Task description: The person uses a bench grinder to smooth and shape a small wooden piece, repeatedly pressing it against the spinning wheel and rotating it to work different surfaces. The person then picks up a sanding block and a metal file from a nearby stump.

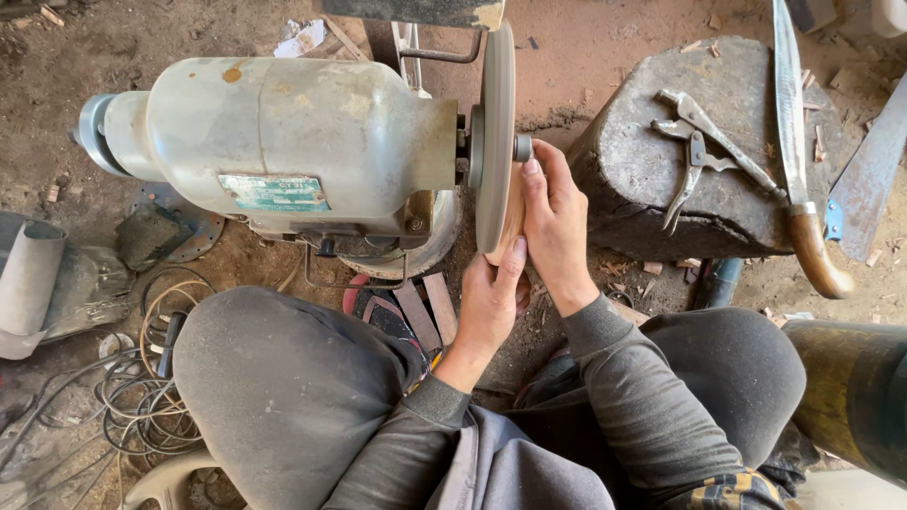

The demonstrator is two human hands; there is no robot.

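From the head camera, looking straight down, the person sat low on the dirt floor with both knees spread in grey trousers. The left hand (491,300) was wrapped around the lower end of a pale wooden piece (511,219), thumb up along its side, fingers clenched on it. The right hand (553,227) gripped the same piece from the other side, its fingers stretched upward along the wood and the fingertips close to the hub of the disc. The wood stood nearly upright and was pressed flat against the face of the sanding disc (495,132), which I saw edge-on (whether it was spinning could not be told). The disc sat on the shaft of a worn, cream-coloured motor (283,142) lying on its side to the left.

To the right stood a grey stone block (642,161); on it lay locking pliers (704,151) and a long knife with a wooden handle (794,142), the handle hanging over the block's edge. A saw blade (869,175) leaned just beside it. Tangled cables (142,397) lay near the left knee.
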